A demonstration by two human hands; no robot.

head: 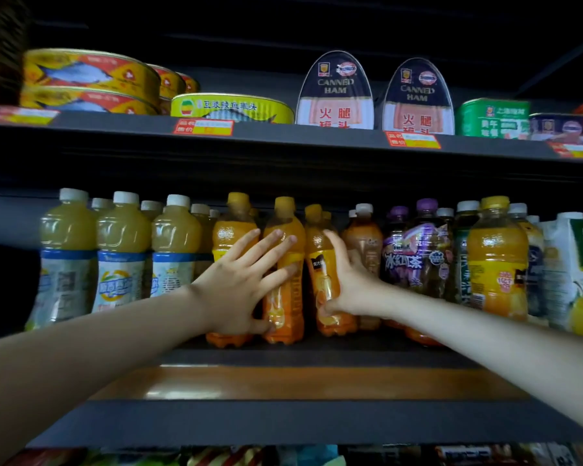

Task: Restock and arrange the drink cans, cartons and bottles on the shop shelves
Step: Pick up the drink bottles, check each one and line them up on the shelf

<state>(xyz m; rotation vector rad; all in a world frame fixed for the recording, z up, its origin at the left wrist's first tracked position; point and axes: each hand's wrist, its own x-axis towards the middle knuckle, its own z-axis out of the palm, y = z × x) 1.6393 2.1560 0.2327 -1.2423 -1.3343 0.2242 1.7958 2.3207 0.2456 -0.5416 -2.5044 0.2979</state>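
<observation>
Three orange juice bottles with yellow caps stand mid-shelf. My left hand lies with spread, straight fingers across the left orange bottle and the middle orange bottle, thumb at the middle one's base. My right hand grips the right orange bottle from its right side, thumb low on its front and fingers behind it. All three bottles stand upright and close together on the dark shelf.
Pale juice bottles with white caps fill the left. A brown tea bottle, purple bottles, another orange bottle and a white carton stand right. Fish tins and canned ham sit on the shelf above.
</observation>
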